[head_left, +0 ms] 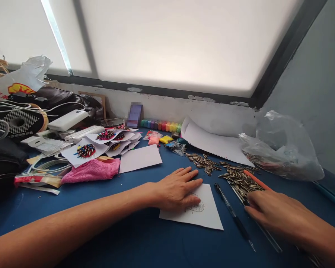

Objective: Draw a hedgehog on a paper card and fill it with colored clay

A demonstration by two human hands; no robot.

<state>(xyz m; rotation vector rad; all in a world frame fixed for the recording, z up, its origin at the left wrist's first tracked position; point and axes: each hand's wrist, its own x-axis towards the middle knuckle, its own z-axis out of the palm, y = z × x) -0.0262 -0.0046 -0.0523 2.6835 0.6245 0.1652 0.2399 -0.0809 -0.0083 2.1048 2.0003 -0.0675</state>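
My left hand lies flat, fingers spread, on a small white sheet of paper. A pen-drawn rounded outline with scalloped lines shows partly beside the thumb. To the right of the sheet lies a black pen. My right hand is curled at the near edge of a pile of striped sunflower seeds, slightly blurred. A thin clear strip runs under it, and an orange stick-like thing lies just beyond. What its fingers hold, if anything, is hidden.
Behind lie another seed heap, coloured clay packs and larger white sheets. A clear plastic bag stands right. On the left are seed-decorated cards, a pink cloth, a blank card, cables and a power bank.
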